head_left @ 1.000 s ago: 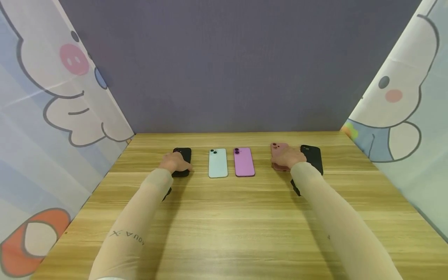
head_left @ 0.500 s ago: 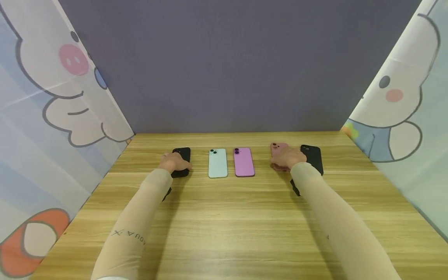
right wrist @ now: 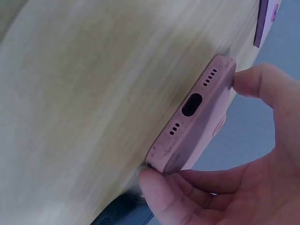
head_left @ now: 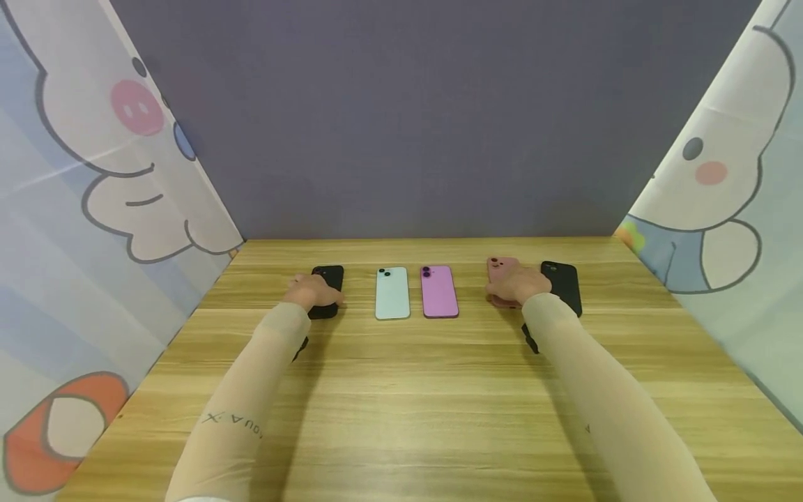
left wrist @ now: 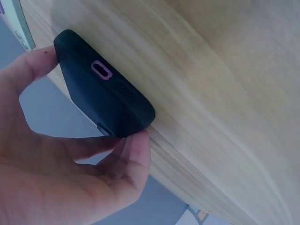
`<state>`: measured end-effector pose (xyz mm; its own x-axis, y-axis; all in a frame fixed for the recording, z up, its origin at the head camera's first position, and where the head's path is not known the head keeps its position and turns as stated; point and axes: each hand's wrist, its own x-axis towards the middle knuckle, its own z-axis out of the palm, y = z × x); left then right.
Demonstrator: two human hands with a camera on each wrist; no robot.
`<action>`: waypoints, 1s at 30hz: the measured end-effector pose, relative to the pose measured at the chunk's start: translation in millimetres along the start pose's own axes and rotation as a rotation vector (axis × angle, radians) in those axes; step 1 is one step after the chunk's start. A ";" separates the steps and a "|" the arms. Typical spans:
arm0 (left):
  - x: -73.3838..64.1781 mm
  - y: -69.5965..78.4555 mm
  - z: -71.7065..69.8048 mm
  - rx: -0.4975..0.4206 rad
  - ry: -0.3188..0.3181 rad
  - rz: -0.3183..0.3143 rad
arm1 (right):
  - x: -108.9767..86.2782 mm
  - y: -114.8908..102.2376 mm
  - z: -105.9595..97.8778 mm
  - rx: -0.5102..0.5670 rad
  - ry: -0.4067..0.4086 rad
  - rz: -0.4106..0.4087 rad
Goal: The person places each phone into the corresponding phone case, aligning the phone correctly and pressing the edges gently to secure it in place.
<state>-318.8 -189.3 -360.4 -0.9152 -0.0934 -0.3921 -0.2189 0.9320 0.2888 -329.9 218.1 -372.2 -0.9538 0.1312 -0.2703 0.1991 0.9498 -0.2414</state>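
My left hand (head_left: 311, 291) grips a phone in a black case (left wrist: 101, 89) by its two long sides, thumb on one edge and fingers on the other. The case's charging-port cutout faces the left wrist camera. On the right, my right hand (head_left: 519, 284) holds a phone in a pink case (right wrist: 194, 117) the same way, its port and speaker holes showing in the right wrist view. Both phones lie at the wooden table's surface, camera side up. Between the hands lie a pale mint phone (head_left: 392, 294) and a purple phone (head_left: 439, 291), side by side and untouched.
Another black-cased phone (head_left: 562, 286) lies just right of the pink one, partly behind the right wrist. A grey panel (head_left: 426, 125) rises behind the wooden table (head_left: 401, 404). Cartoon-print curtains (head_left: 56, 230) hang at both sides.
Both hands keep their holds on the black-cased and pink-cased phones. The whole head view shifts very slightly; the phones stay in the same row.
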 end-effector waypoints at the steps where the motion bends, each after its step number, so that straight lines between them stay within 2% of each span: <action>1: -0.2 0.3 1.1 0.001 0.007 -0.002 | -0.1 0.7 -0.1 0.002 -0.003 -0.002; 9: -2.5 8.0 9.4 0.070 0.083 -0.038 | 1.3 3.8 0.4 -0.010 -0.019 -0.012; 14: -4.4 15.6 9.5 0.071 0.114 -0.040 | 1.3 2.6 -0.8 -0.023 -0.014 -0.006; 18: -4.4 23.5 11.3 0.038 0.156 -0.007 | 1.3 1.9 -1.5 -0.033 -0.014 -0.012; 22: -2.7 32.8 14.6 0.012 0.183 0.057 | 0.5 1.5 -1.7 -0.035 -0.024 -0.016; 25: -3.9 39.9 14.8 -0.035 0.172 0.106 | -0.8 1.1 -1.7 -0.033 -0.027 -0.013; 30: -5.2 56.6 15.1 -0.173 0.170 0.153 | -1.5 1.4 -2.2 -0.034 -0.022 -0.009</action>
<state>-321.4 -130.8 -355.2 -0.9825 -0.0270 -0.1845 -0.1147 0.8677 0.4837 -328.7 219.8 -370.1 -0.9501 0.1170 -0.2891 0.1828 0.9600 -0.2122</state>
